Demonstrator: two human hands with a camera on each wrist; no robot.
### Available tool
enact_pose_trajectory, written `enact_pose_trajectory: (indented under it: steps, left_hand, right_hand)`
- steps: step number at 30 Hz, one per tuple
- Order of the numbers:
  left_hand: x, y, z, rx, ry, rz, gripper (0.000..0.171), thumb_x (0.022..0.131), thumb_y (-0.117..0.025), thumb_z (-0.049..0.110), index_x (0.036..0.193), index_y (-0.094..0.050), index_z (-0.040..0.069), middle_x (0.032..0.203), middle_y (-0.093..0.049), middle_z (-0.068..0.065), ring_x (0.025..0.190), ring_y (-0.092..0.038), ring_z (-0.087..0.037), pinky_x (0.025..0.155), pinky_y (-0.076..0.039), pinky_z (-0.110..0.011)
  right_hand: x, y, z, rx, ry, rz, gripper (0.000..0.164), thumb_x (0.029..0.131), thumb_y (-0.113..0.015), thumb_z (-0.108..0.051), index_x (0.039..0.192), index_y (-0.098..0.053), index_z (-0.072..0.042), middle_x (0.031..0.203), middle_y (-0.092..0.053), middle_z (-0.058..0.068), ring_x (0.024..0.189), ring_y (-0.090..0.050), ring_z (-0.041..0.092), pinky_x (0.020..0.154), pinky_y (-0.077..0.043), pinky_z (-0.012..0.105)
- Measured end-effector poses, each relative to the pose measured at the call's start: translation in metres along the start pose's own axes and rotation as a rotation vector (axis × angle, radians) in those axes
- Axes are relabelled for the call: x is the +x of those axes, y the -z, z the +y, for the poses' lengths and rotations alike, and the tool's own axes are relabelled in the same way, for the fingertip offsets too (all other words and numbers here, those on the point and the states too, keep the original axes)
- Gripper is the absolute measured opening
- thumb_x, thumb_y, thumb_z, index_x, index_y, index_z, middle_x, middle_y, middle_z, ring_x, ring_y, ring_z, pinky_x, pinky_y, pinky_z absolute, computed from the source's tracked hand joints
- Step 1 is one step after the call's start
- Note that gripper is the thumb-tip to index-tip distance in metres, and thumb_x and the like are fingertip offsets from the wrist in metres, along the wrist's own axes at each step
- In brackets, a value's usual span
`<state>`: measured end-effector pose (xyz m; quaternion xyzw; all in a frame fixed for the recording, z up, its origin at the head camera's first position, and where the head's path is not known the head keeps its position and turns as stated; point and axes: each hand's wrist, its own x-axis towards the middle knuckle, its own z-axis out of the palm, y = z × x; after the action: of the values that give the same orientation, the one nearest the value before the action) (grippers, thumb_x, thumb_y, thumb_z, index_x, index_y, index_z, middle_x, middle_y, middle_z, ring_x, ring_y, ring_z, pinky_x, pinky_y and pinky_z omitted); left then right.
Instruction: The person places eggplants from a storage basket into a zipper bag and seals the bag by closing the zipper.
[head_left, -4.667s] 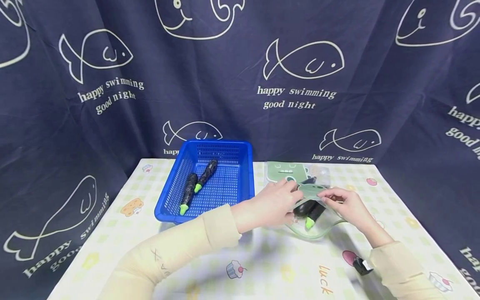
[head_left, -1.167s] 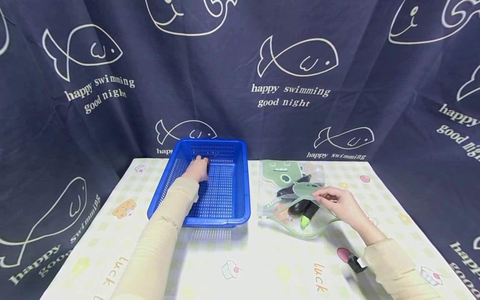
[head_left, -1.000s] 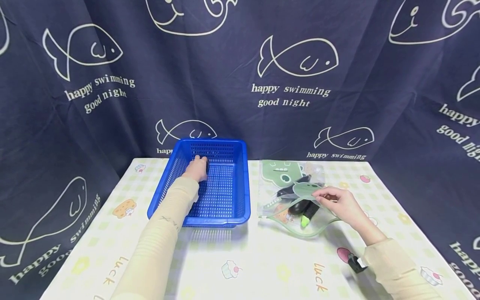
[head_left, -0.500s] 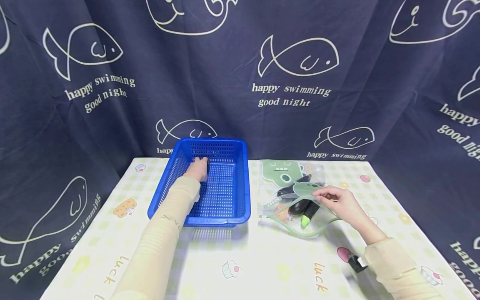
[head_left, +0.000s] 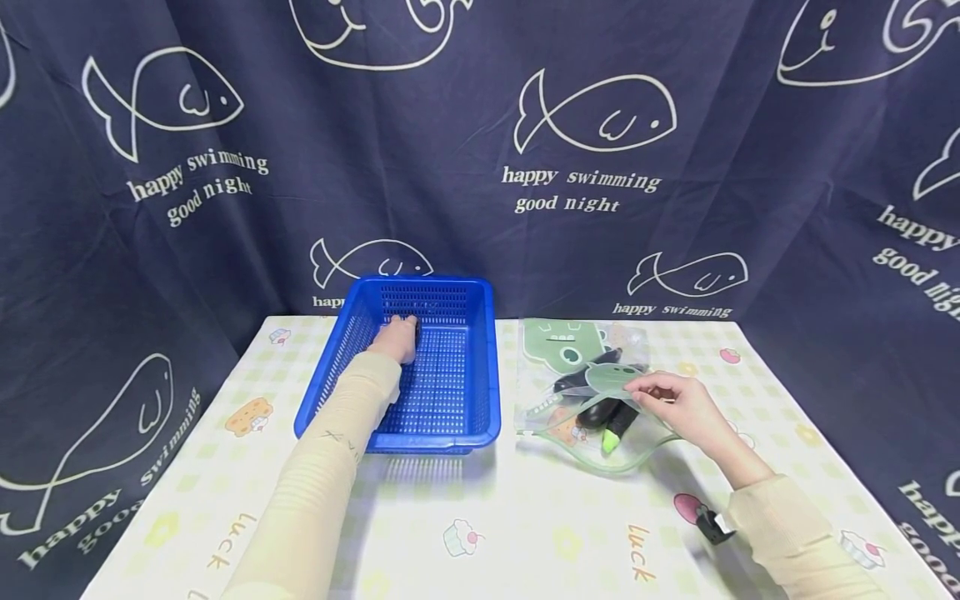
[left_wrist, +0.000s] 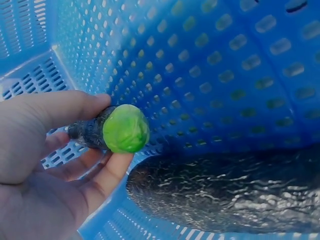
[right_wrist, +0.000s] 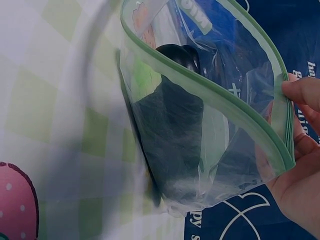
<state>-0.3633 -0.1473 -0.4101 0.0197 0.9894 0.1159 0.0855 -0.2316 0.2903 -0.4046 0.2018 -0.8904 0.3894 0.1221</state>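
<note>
My left hand [head_left: 396,337] reaches into the blue plastic basket [head_left: 491,367]. In the left wrist view its thumb and fingers grip a dark, wrinkled eggplant [left_wrist: 126,129] by the bright green end. A second dark eggplant [left_wrist: 225,192] lies beside it along the basket wall; in the head view the hand and sleeve cover most of both. My right hand [head_left: 682,404] pinches the green zip edge of a clear zip bag [right_wrist: 200,82], whose mouth gapes. Inside the bag are several glossy black eggplants [head_left: 597,412], one showing a light green end.
A pale checked tablecloth [head_left: 420,533] with printed cakes and fruit covers the table. Close behind hangs a dark blue curtain [head_left: 420,167] with fish drawings. A small black device [head_left: 712,527] sits by the right sleeve.
Since the earliest frame my left hand has left the bag and gone into the basket, around an eggplant there. Over the last second both hands have stayed nearly still; the right keeps its pinch.
</note>
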Motion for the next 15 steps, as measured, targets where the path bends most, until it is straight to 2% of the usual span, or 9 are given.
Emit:
enact_pose_trajectory:
  steps: [8, 15]
  left_hand:
    - [-0.0061, 0.0040, 0.0053, 0.036, -0.018, -0.002, 0.066, 0.080, -0.063, 0.005, 0.140, -0.036, 0.001, 0.135, -0.047, -0.026, 0.126, -0.045, -0.041, 0.103, -0.037, -0.050]
    - [-0.0103, 0.0052, 0.0048, -0.002, -0.004, -0.036, 0.068, 0.084, -0.060, 0.004, 0.145, -0.031, 0.003, 0.141, -0.042, -0.024, 0.130, -0.040, -0.041, 0.106, -0.032, -0.050]
  right_hand:
    - [-0.0005, 0.0006, 0.0006, 0.003, -0.003, 0.003, 0.013, 0.086, -0.067, -0.006, 0.098, -0.072, -0.007, 0.093, -0.070, 0.002, 0.076, -0.060, -0.004, 0.064, -0.049, 0.015]
    - [-0.0014, 0.0009, 0.0023, 0.010, -0.005, 0.007, 0.013, 0.085, -0.067, -0.006, 0.098, -0.072, -0.007, 0.092, -0.070, -0.004, 0.076, -0.060, -0.003, 0.064, -0.049, 0.016]
